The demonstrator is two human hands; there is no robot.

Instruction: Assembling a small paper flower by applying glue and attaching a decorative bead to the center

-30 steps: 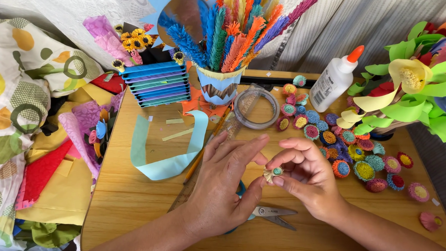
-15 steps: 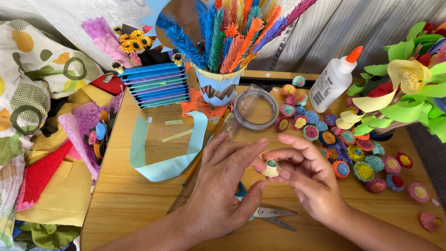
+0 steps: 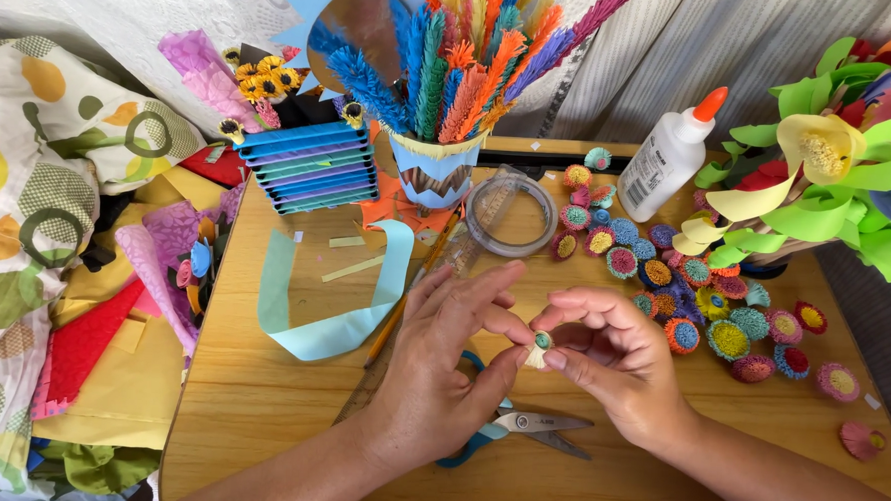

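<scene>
Both of my hands meet over the middle of the wooden table [image 3: 259,403]. My left hand [image 3: 451,361] and my right hand [image 3: 616,353] pinch between their fingertips a small rolled paper coil [image 3: 538,347], cream on the outside with a green centre. Under my hands lie scissors [image 3: 533,425] with blue handles, partly hidden. A pale blue paper strip [image 3: 332,326] curls on the table left of my hands.
Several fringed paper flowers [image 3: 708,307] lie to the right. A white glue bottle [image 3: 670,155] with an orange cap, a clear tape roll [image 3: 512,215], a cup of paper feathers [image 3: 449,166] and a stack of coloured paper [image 3: 309,164] stand behind. Paper blooms [image 3: 830,157] crowd the right.
My fingers have shifted around the small coil, turning it between the fingertips. The hands stay in the same place above the scissors.
</scene>
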